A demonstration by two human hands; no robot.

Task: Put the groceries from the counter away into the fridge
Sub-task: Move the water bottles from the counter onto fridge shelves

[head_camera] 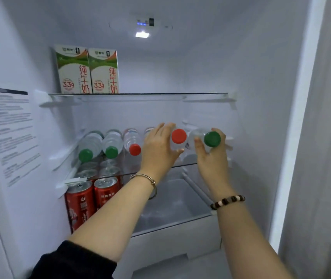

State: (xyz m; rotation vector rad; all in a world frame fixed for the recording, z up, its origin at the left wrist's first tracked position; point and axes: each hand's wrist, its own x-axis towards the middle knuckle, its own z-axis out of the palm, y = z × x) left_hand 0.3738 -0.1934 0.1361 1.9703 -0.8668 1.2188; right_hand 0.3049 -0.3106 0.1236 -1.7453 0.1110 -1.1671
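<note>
Head cam: 2 milk cartons (88,70), 3 shelved bottles (111,143), each hand's grip holding 1 bottle: left hand (158,150), right hand (212,156).

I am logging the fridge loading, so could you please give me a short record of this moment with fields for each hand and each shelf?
left hand: left hand holds a red-capped water bottle, lying cap outward
right hand: right hand holds a green-capped water bottle, lying cap outward
top shelf: two milk cartons, upright, side by side at the left
middle shelf: glass shelf with water bottles lying down, two green caps and one red visible
lower level: red drink cans, upright at the left
wrists: metal bangle left, beaded bracelet right
</note>
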